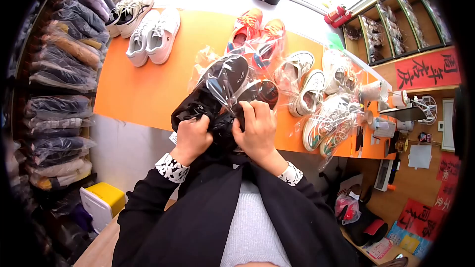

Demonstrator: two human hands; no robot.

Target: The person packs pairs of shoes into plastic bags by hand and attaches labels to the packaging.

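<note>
A pair of black shoes (193, 100) is held up in front of me at the near edge of the orange table, with a clear plastic bag (225, 89) around them. My left hand (193, 137) is closed around the gathered black end of one shoe and its plastic. Closed with thumb and fingers pinched, my right hand (256, 129) grips the other shoe through the bag. Just beyond are orange-red sneakers (269, 39), partly behind the shiny plastic. To the right of my right hand stand white sneakers (307, 96). The fingertips are partly hidden by the plastic.
White sneakers (157, 34) rest at the table's (131, 86) back left. Plastic-wrapped sneakers (326, 123) lie to the right. Bagged clothes (62, 76) fill a left rack. A yellow-lidded box (104, 200) stands on the floor. Shelves (396, 24) line the right.
</note>
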